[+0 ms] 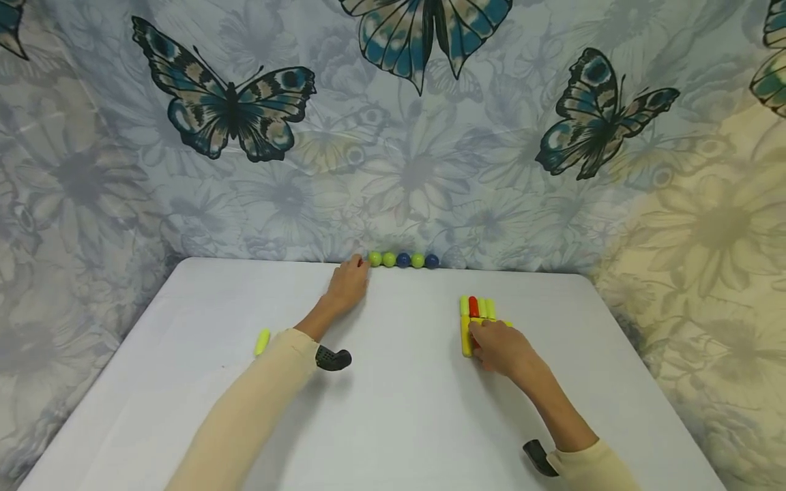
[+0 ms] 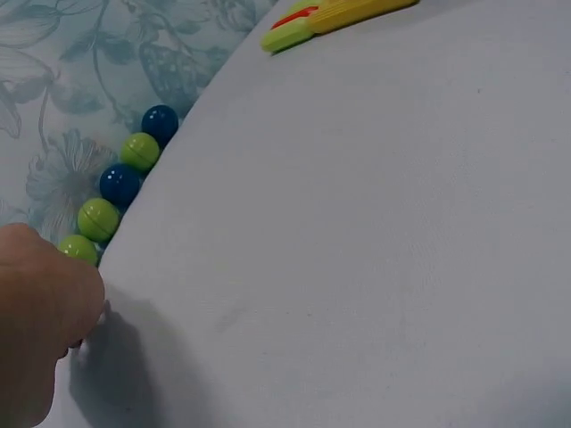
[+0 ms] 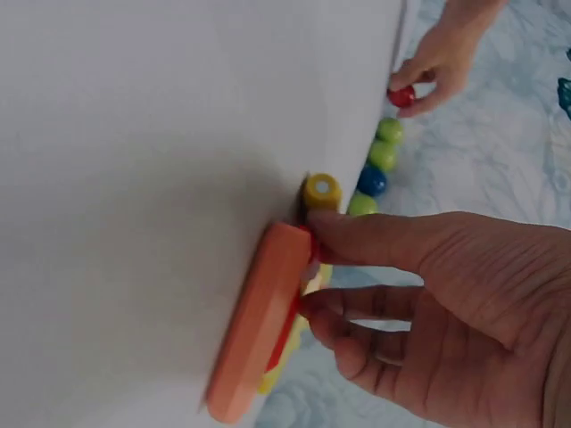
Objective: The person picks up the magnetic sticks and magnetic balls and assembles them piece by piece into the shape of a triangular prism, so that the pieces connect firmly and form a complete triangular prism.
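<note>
My left hand (image 1: 348, 281) grips a small red ball (image 3: 402, 95) at the table's back edge. Beside its fingertips a row of lime green balls (image 2: 98, 219) and blue balls (image 2: 119, 185) runs along that edge. My right hand (image 1: 500, 346) is at a cluster of coloured sticks on the table's right side. In the right wrist view its thumb and fingers pinch a red stick (image 3: 284, 334), partly hidden behind an orange stick (image 3: 254, 325). A yellow stick (image 1: 465, 337) lies alongside, with lime sticks (image 1: 490, 309) and another red stick (image 1: 473, 307) at the cluster's far end.
A lone lime-yellow stick (image 1: 263, 341) lies on the white table (image 1: 393, 409), left of my left forearm. Behind the table hangs a butterfly-patterned cloth (image 1: 424, 177). Dark straps (image 1: 333, 359) show at both wrists.
</note>
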`<action>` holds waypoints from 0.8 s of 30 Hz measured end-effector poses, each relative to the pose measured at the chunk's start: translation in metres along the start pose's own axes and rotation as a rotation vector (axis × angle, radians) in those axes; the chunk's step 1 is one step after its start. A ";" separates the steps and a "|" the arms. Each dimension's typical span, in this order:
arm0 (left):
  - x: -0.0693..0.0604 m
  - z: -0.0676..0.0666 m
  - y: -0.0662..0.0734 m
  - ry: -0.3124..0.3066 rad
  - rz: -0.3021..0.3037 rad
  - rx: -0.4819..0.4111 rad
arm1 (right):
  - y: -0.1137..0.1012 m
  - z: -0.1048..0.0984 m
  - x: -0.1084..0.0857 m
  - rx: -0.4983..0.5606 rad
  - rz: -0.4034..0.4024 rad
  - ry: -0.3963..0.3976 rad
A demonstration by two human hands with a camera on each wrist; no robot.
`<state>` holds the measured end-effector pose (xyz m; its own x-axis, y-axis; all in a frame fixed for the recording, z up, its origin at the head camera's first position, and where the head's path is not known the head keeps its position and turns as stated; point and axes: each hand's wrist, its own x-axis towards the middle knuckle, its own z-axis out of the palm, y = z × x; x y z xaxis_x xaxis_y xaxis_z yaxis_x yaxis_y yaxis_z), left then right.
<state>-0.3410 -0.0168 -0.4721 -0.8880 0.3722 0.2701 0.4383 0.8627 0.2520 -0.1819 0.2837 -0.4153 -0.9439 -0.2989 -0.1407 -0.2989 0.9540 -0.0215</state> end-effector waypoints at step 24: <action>-0.107 -0.034 0.009 0.022 0.008 -0.207 | -0.007 -0.004 -0.001 0.120 0.085 0.083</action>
<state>-0.2375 -0.0607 -0.4667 -0.8823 0.3690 0.2923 0.4663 0.7702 0.4351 -0.1791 0.2778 -0.4110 -0.9748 -0.2133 -0.0652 -0.2035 0.9702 -0.1315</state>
